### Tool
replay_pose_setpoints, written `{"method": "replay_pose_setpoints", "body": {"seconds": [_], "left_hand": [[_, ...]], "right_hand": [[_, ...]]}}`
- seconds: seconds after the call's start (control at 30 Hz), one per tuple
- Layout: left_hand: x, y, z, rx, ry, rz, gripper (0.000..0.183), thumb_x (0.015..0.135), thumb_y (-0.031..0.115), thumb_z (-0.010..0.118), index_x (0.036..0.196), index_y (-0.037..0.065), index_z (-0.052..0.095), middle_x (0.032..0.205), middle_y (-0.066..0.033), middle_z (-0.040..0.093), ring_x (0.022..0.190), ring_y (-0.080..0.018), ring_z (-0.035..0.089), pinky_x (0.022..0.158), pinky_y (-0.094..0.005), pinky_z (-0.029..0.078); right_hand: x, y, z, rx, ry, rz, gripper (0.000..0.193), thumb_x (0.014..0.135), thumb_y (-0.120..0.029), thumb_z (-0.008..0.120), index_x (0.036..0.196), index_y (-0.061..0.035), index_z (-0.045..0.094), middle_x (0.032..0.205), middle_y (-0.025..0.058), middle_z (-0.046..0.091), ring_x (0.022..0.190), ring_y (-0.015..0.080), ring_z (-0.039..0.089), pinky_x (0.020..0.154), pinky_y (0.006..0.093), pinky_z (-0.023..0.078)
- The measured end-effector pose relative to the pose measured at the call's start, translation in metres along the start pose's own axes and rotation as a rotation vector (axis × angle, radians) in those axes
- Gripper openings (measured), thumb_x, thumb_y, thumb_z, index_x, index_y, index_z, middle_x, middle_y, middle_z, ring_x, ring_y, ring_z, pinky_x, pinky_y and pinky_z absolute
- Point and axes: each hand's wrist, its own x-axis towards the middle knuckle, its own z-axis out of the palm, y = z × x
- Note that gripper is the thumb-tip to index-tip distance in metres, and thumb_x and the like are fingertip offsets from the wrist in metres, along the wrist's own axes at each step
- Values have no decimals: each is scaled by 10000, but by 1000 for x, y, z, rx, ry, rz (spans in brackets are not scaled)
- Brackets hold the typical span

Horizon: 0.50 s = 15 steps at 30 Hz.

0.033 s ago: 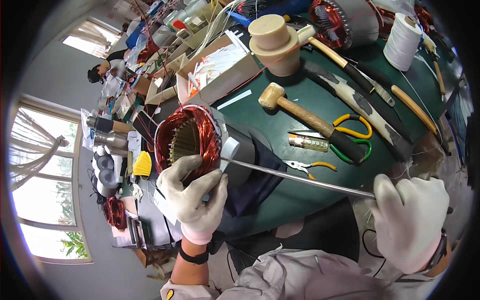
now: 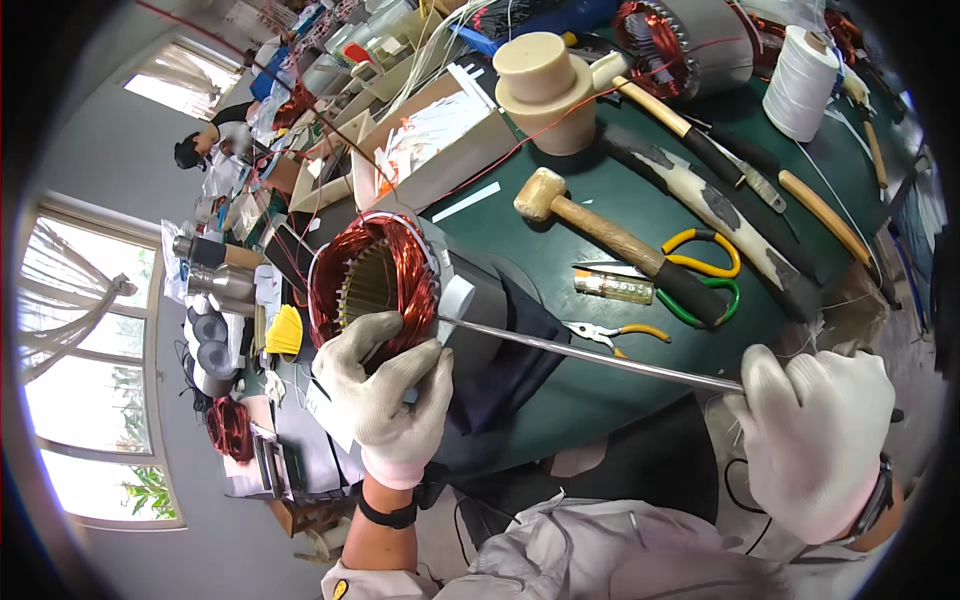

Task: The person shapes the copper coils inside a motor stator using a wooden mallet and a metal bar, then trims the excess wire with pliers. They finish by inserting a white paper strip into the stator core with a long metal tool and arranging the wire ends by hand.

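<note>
A motor stator with copper windings [image 2: 415,285] lies on its side on the green table, its open bore facing left. My left hand [image 2: 385,390], in a white glove, is closed on the lower edge of the winding, fingertips at the bore. My right hand [image 2: 818,435], gloved too, is wrapped round the near end of a long metal rod [image 2: 600,358]; its grip hides whether there is a handle. The rod's far tip meets the right side of the winding, beside a white tube end [image 2: 457,298]. Dark cloth [image 2: 510,370] lies against the stator.
Right of the stator lie a mallet [image 2: 600,225], scissors [image 2: 737,255], pliers [image 2: 600,330] and a lighter [image 2: 612,287]. Behind are a box of white strips [image 2: 480,150], a cream stepped block [image 2: 545,90], a thread spool [image 2: 803,80] and another stator [image 2: 715,50]. A person [image 2: 215,135] is at far left.
Thin red wires at the upper left hang differently, and the whole view has shifted very slightly. My hands and the rod keep the same pose.
</note>
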Motion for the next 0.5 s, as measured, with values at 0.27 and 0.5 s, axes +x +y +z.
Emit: {"method": "replay_pose_setpoints", "body": {"seconds": [0.27, 0.5], "left_hand": [[2, 3, 0, 39, -32, -2, 293, 685, -41, 880, 923, 107, 792, 1187, -134, 660, 1094, -282, 637, 934, -371, 517], [15, -3, -1, -12, -18, 128, 325, 651, 139, 928, 948, 185, 803, 1079, -69, 702, 950, -279, 660, 821, -388, 458]], "right_hand": [[15, -2, 2, -9, -23, -25, 313, 768, -212, 835, 983, -53, 671, 634, 40, 538, 594, 278, 593, 579, 443, 395], [45, 9, 49, 175, 145, -213, 248, 830, -229, 795, 809, -117, 575, 630, 46, 567, 568, 289, 625, 550, 436, 470]]}}
